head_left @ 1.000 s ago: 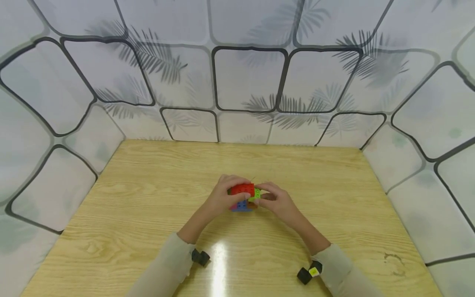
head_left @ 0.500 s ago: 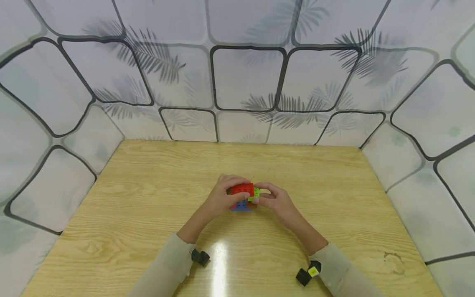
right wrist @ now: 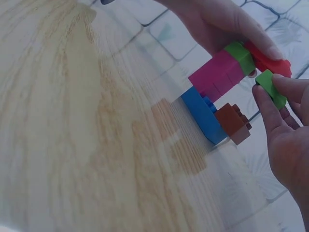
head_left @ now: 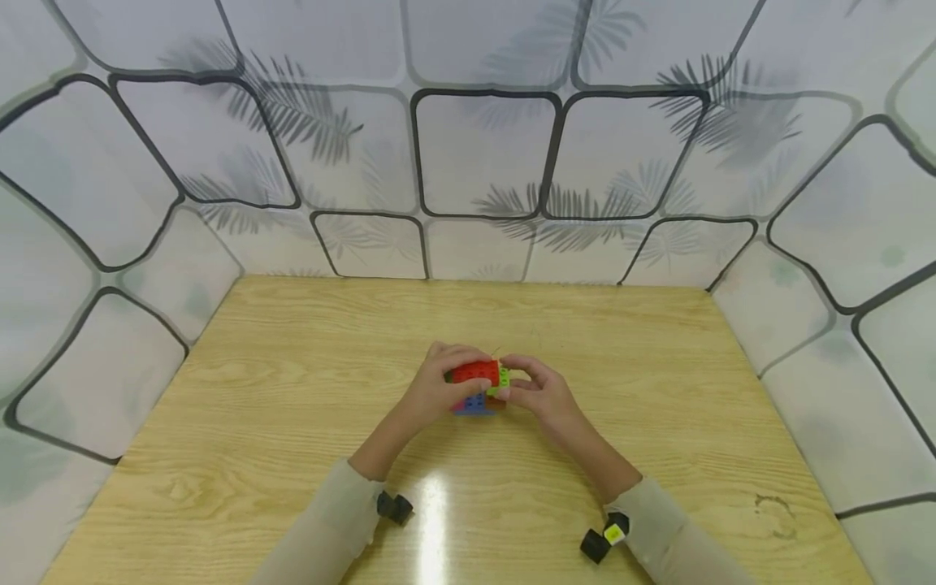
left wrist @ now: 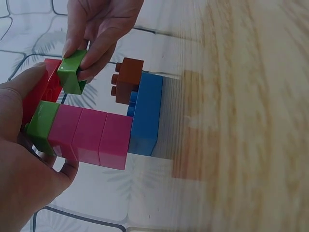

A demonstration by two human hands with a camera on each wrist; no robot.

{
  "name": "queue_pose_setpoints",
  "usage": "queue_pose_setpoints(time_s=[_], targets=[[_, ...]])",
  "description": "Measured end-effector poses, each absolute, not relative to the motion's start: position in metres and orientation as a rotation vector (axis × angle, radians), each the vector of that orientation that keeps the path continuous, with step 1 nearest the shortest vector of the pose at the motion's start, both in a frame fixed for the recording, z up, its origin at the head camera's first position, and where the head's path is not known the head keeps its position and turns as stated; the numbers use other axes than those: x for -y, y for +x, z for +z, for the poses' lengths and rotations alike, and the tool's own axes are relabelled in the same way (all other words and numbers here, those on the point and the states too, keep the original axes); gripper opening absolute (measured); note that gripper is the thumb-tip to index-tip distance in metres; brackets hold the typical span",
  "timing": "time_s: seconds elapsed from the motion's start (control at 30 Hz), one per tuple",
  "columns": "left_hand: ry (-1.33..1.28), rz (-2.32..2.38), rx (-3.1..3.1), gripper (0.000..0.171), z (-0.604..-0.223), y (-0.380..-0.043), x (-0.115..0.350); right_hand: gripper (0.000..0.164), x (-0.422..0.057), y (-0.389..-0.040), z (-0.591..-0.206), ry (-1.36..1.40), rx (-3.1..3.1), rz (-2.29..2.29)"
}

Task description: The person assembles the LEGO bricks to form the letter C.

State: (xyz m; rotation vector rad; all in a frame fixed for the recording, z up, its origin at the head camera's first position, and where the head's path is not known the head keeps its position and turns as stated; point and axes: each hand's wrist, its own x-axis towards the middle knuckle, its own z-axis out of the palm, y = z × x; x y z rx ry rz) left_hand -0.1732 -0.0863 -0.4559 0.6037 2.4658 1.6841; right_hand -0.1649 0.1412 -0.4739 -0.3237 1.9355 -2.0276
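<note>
A small tower of toy building blocks stands mid-table. At its foot is a long blue block [left wrist: 146, 116], bearing a brown block [left wrist: 130, 75] at one end and several stacked pink blocks [left wrist: 91, 137] at the other. A green block [left wrist: 42, 126] caps the pink ones, with a red block [head_left: 475, 371] lying across the top and jutting out over the brown one. My left hand [head_left: 437, 383] grips the red block and the top of the stack. My right hand [head_left: 547, 396] pinches a second green block [right wrist: 270, 88] between thumb and fingers, right at the red block's jutting end.
The wood-grain table [head_left: 292, 349] carries the tower, and patterned white walls [head_left: 490, 154] enclose it at the back and sides. Black wrist cameras [head_left: 395, 508] sit at both cuffs, low over the table.
My right forearm has shifted slightly left and its fingers have drawn in a little at the green block. The left hand keeps its hold on the tower.
</note>
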Motion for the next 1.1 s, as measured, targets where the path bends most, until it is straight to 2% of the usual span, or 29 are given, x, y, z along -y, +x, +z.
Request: queue_pose_setpoints(time_s=[0.57, 0.83, 1.1], targets=[[0.637, 1.697, -2.491, 0.033, -0.456, -0.176, 0.084, 0.046, -0.140, -0.169, -0.475, -0.260, -1.884, -2.112], [0.643, 1.669, -2.529, 0.034, -0.459, -0.171, 0.081, 0.058, -0.144, -0.167, -0.479, -0.321, -1.853, -2.076], [0.617, 1.723, -2.480, 0.035, -0.463, -0.170, 0.084, 0.051, -0.143, -0.166, -0.477, -0.365, -1.925, -2.038]])
